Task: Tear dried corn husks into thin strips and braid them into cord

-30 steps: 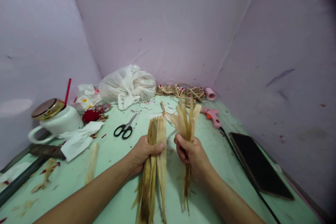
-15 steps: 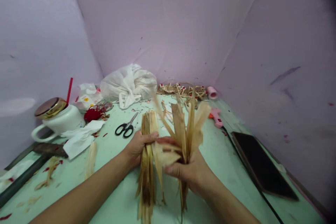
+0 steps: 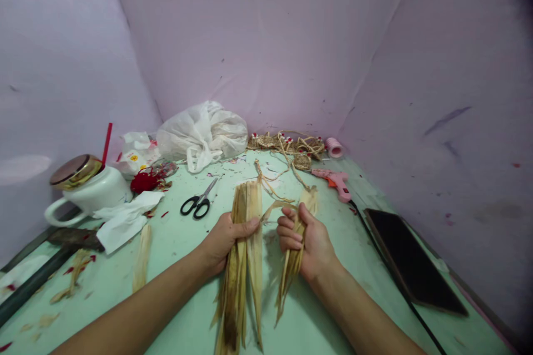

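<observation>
Two bundles of dry, husk-like strips fill the hands I watch through the head camera. The left bundle (image 3: 238, 277) sits between six and seven o'clock of the view, the right bundle (image 3: 308, 198) at five. Half a second ago the right bundle stood fanned, with the fingers splayed; now the right hand (image 3: 307, 239) has its fingers curled round it and the upper ends lie closer together. To my judgement that makes it more compact and easier to control. The left hand (image 3: 231, 238) keeps its grip, thumb across the front of its bundle.

The left bundle is straw-pale toward three o'clock, brown-streaked elsewhere, fairly even on top, ragged and darkly stained below. The right bundle is smaller, tapering to split tips. One thin strip (image 3: 278, 205) arcs between the two (I cannot tell which it belongs to).

Outward across the green table (image 3: 353, 238), scissors (image 3: 203, 198) lie at eleven o'clock from the left bundle. From the right one, a pink glue gun (image 3: 339, 182) lies at one o'clock, a dark flat device (image 3: 412, 260) at three, and tangled cord (image 3: 285, 144) at twelve.
</observation>
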Action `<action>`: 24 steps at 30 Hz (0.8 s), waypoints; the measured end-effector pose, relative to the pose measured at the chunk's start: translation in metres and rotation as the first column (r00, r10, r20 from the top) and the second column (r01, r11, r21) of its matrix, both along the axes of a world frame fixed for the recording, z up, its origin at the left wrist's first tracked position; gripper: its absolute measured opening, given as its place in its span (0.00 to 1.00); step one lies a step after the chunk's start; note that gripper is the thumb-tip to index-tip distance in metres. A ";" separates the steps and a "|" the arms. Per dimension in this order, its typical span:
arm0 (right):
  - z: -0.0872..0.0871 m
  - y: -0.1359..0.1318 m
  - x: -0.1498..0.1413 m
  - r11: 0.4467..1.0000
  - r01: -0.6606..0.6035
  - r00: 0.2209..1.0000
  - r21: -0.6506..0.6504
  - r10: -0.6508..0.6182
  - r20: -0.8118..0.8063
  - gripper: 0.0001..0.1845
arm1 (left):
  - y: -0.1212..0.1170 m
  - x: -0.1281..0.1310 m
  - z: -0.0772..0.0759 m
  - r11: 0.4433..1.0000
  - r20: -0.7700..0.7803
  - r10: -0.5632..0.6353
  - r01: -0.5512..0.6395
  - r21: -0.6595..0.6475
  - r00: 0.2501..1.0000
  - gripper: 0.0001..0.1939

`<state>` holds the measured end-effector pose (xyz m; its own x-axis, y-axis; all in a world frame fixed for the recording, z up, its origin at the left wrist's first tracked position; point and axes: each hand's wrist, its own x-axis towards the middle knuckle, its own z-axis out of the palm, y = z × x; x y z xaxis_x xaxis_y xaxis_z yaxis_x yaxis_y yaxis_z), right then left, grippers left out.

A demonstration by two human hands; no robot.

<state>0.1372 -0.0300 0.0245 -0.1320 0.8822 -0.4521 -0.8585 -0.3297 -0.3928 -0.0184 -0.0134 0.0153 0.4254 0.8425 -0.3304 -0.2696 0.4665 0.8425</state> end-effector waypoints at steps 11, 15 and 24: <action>0.003 -0.004 0.005 0.930 -0.335 0.935 0.150 0.309 0.177 0.12 | 0.004 -0.003 0.004 0.992 0.028 0.103 -0.100 -0.076 0.994 0.14; 0.003 -0.008 0.006 0.840 -0.516 0.852 0.167 0.483 0.203 0.14 | 0.006 -0.007 0.009 0.987 0.120 0.031 -0.012 -0.162 0.992 0.10; 0.000 -0.020 -0.007 0.673 -0.730 0.649 0.120 0.628 0.429 0.17 | 0.011 -0.018 0.007 0.954 0.286 0.109 -0.019 -0.301 0.952 0.03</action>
